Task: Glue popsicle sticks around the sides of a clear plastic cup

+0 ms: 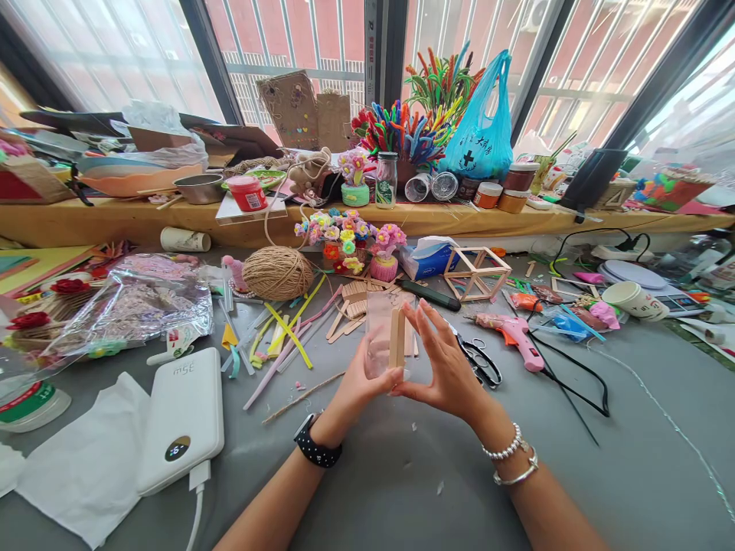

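Note:
A small stack of wooden craft sticks [396,340] stands upright between my hands, above the grey table. My left hand [363,371] grips it, thumb across its lower end; the other fingers are partly hidden behind. Against the right side, my right hand [445,367] has an index fingertip at the top end and its thumb at the bottom, so the stack's length lies between them. Behind the hands is a clear plastic bag [376,306], and loose craft sticks [350,310] lie in a pile beyond. Black-handled scissors [481,361] rest just right of my right hand.
A pink glue gun [517,337] with its cord lies to the right. An open wooden stick frame [476,272] stands behind. Left are a twine ball [279,272], cut straws and strips, and a white power bank [184,421] with a cable. A crowded ledge [321,222] runs along the back.

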Demonstrator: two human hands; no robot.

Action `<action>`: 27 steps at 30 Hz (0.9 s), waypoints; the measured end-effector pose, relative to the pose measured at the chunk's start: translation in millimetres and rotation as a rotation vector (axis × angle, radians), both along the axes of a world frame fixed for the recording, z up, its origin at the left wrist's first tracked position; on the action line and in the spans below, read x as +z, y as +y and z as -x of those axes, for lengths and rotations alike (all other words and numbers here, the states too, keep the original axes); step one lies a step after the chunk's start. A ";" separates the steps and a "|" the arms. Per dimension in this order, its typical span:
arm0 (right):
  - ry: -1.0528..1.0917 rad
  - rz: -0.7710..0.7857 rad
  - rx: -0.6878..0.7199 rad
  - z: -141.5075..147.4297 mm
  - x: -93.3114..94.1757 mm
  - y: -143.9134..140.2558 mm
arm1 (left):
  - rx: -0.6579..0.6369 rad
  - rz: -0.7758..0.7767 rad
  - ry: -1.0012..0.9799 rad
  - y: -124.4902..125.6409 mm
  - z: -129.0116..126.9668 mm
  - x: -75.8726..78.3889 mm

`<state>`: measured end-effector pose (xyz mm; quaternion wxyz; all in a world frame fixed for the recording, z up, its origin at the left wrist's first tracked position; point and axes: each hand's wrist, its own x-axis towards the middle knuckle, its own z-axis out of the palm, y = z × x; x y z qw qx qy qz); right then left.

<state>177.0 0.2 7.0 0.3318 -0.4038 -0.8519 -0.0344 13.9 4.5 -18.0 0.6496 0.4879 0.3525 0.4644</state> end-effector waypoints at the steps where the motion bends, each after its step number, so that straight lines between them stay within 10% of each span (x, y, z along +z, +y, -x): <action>1: 0.001 -0.002 0.001 0.1 0.1 0.0 | 0.004 0.005 -0.005 -1.0 -0.4 1.5; 12: -0.109 -0.016 -0.068 -1.2 0.9 -0.7 | 0.001 -0.081 0.034 0.4 -0.3 2.3; 27: -0.122 0.023 -0.089 1.6 -5.8 2.7 | 0.395 -0.243 0.308 -5.1 -3.0 8.9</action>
